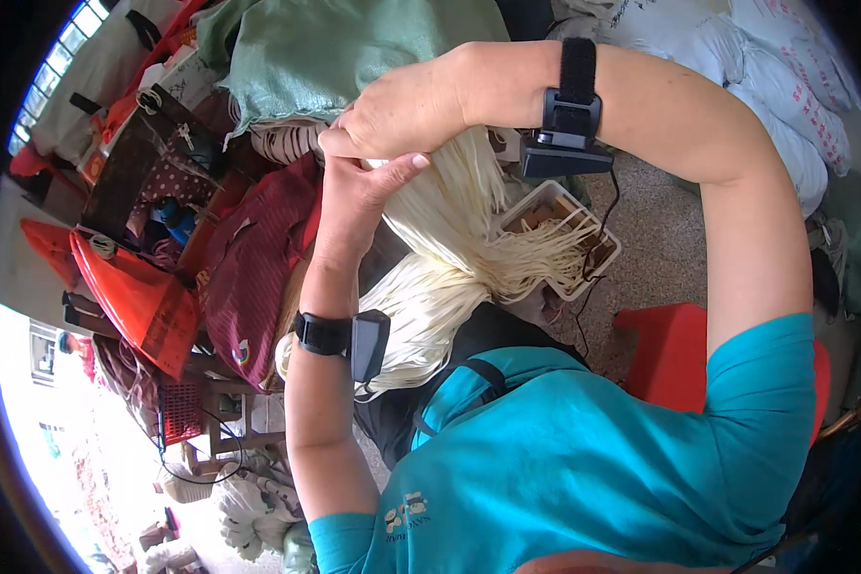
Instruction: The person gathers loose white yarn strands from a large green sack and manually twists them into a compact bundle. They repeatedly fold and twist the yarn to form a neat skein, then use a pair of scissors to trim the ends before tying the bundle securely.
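My two hands meet at the upper middle, just in front of a green woven sack. My right hand (pixel 407 110) is closed, its fingers bent down at the left and overlapping the left hand. Below it, my left hand (pixel 359 187) has its thumb stretched to the right, while its fingers are curled and mostly hidden. Whatever lies between them cannot be made out. Under both hands hangs a thick bundle of cream-white strands (pixel 440 215), spreading down to my lap. A striped, light-coloured coil (pixel 287 143) shows left of the hands.
The green sack (pixel 354 48) fills the top. A white plastic basket (pixel 610 258) sits on the floor with strand ends hanging over it. White sacks (pixel 784 86) are piled far right. A red stool (pixel 655 354) is beside me. Maroon cloth (pixel 253 277) and orange bags (pixel 129 297) lie left.
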Available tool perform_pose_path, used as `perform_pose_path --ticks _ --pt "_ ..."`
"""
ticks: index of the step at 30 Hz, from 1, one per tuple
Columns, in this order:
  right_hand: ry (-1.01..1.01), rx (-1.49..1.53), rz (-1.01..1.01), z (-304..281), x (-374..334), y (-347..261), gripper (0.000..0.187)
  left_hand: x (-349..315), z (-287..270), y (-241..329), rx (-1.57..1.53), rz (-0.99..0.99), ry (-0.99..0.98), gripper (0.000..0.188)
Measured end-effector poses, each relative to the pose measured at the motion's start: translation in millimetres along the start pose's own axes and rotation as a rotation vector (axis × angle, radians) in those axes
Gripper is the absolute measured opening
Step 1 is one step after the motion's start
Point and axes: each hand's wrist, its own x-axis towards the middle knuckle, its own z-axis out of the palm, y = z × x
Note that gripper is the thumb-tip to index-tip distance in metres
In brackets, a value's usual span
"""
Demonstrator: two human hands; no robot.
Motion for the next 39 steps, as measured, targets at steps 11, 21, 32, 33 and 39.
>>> perform_pose_path --ticks 11,21,32,33,39 --pt "-0.038 -0.066 0.035 11.4 26.7 -9.9 0.023 -17.5 -7.5 -6.6 0.416 0.034 0.315 0.046" --pt "0.415 -0.361 -0.245 32.0 39.8 -9.7 0.015 -55.6 -35.5 9.7 -0.272 -0.397 0.048 0.036" --pt "0.284 0.153 -0.397 11.5 66.0 -33.2 0.019 -87.4 -43.4 -6.1 -0.725 -0.15 -0.288 0.113" --pt "0.283 0.117 -0.414 10.6 68.3 -32.7 0.019 -85.0 -44.5 -10.5 -0.793 -0.102 -0.366 0.114" --pt "0.367 0.095 -0.555 25.5 81.2 -39.7 0.022 -108.6 -8.2 -18.9 -1.007 0.009 -0.389 0.101"
